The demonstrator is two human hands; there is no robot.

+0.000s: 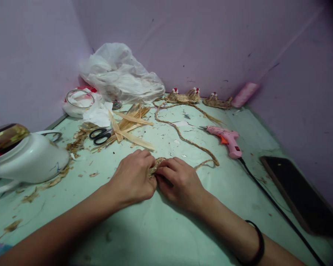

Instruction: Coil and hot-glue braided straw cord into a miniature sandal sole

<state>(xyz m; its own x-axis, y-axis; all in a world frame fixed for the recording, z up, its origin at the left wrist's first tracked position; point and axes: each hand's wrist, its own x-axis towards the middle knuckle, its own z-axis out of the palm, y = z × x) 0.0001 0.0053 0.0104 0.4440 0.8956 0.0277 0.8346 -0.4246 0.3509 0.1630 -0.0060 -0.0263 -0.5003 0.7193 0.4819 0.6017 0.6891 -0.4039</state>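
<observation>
Near the middle of the table, my left hand is closed around a small braided straw piece. My right hand pinches the same piece from its right side, fingertips touching it. Most of the piece is hidden by my fingers. A braided straw cord winds over the table behind my right hand, and its near end runs toward that hand. Whether the cord joins the held piece cannot be seen. Beyond my left hand, strips of dry leaf lie in a loose pile beside black-handled scissors.
To the right lie a pink glue gun with a black cord and a dark phone. A white pitcher is at left. Along the back are a plastic bag, woven straw pieces with beads and a pink roll.
</observation>
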